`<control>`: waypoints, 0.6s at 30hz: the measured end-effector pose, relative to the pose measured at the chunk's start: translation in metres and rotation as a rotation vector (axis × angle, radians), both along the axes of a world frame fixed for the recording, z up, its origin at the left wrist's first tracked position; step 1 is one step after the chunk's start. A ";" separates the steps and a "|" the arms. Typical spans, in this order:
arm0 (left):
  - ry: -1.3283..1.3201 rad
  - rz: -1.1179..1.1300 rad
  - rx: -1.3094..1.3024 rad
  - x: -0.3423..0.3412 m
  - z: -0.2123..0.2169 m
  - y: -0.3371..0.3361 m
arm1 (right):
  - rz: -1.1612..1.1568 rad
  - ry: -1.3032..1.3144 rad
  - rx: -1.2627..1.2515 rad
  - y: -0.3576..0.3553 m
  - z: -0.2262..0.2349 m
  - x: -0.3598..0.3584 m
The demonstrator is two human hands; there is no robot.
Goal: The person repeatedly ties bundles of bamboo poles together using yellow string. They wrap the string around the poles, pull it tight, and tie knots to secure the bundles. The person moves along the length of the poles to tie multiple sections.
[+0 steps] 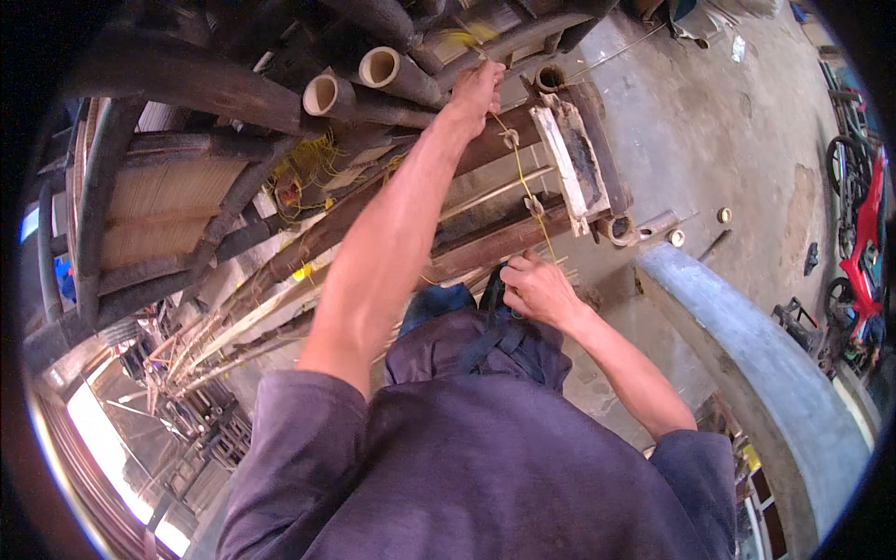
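My left hand (477,91) reaches far forward over a wooden frame, its fingers curled round a thin yellow cord (519,164). A blurred yellow tuft (467,37) shows just beyond that hand. The cord runs back toward my body, passing small pale pieces (533,204) that look threaded or tied on it. Close to my waist, my right hand (543,291) is closed, with its fingertips against a black strap (493,291). The cord's near end comes down to this hand; what its fingers grip is hidden.
Dark wooden beams and pale-ended round poles (380,67) crowd the upper left. A whitish worn board (558,170) lies across the frame ahead. At right, a bluish ledge (756,327) curves past, with a red bicycle frame (868,247) beyond. Long sticks (245,339) lie at left.
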State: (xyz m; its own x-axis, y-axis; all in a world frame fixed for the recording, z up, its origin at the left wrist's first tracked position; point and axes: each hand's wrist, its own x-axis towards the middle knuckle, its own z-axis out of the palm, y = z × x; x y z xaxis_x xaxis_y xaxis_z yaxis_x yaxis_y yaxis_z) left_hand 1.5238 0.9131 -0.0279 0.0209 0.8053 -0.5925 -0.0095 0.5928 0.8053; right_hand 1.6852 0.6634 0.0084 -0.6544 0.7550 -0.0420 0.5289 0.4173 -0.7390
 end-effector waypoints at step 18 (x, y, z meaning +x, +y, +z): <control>0.697 -0.211 0.515 -0.351 0.100 -0.201 | -0.474 0.238 -0.959 -0.128 -0.028 -0.263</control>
